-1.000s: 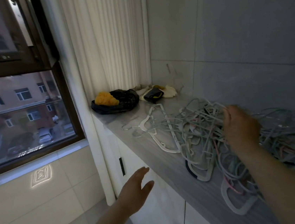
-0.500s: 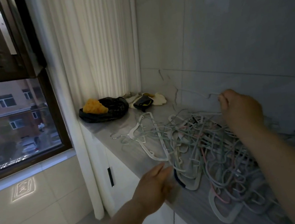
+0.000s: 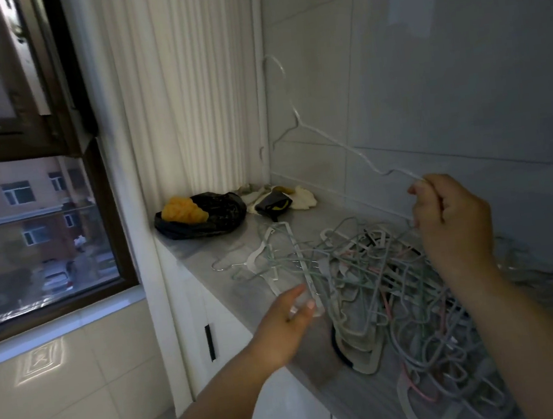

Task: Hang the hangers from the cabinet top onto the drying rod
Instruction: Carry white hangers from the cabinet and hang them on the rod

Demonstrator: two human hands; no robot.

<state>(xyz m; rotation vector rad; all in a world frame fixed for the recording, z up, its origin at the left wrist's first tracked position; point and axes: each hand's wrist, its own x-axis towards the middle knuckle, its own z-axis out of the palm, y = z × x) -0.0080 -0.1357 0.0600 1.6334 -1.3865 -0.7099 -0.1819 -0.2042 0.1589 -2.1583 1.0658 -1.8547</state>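
Looking down through the head camera, I see the right hand [image 3: 452, 223] raised above the heap, its fingers curled and pinching the end of one arm of a thin white wire hanger [image 3: 340, 147]. That hanger is up in the air against the tiled wall [image 3: 442, 70], tilted, with its hook pointing up and to the far left and clear of everything below. The rest of the hangers [image 3: 398, 292] lie in a tangled pile of grey, white and pink on the grey cabinet top [image 3: 204, 252], filling its near and right part. My view of the left hand [image 3: 282, 329] shows it low at the near edge of the cabinet, fingers stretched almost straight. Their tips rest against the near end of a flat pale hanger [image 3: 299, 258] that sticks out at the left side of the pile, and I see nothing closed around it. At the far end of the top sits a black bag [image 3: 213, 213] with a yellow lump [image 3: 182, 209] on it, and just right of it some crumpled pale cloths [image 3: 301, 194]. A white pleated curtain [image 3: 186, 99] hangs behind them, and a dark-framed window [image 3: 30, 237] is at the left.
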